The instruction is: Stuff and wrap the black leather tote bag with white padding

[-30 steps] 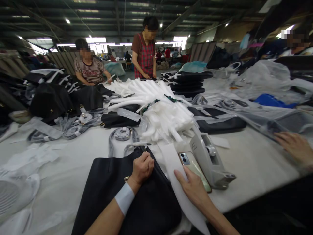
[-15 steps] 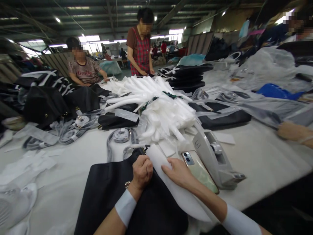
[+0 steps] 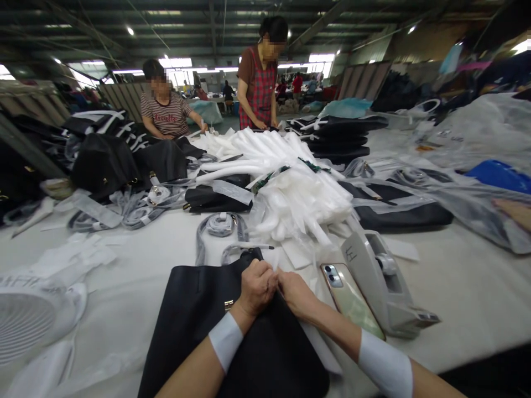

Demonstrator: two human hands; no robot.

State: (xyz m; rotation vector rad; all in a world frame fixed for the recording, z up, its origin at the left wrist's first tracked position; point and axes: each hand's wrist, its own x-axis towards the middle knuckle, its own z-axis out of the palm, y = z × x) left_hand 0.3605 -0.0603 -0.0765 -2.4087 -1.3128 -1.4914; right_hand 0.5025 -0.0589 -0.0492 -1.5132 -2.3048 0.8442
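Note:
A black leather bag [image 3: 194, 320] lies flat on the white table in front of me. My left hand [image 3: 257, 287] is closed on the bag's upper right edge, close to a small gold clasp [image 3: 228, 304]. My right hand [image 3: 296, 293] meets it from the right, fingers pinched on a white foam sheet [image 3: 319, 348] that runs under my right forearm onto the bag. Both wrists wear white bands.
A phone [image 3: 350, 298] and a grey tape dispenser [image 3: 381, 282] lie right of my hands. A heap of white foam rolls [image 3: 290, 188] fills the table's middle, with black bags and wrapped straps around. A white fan [image 3: 29, 315] sits at left. Two people work across the table; another person's hand [image 3: 516, 213] is at right.
My right hand slid left off the phone along the foam sheet until it met my left hand at the bag's edge. The left hand stayed put.

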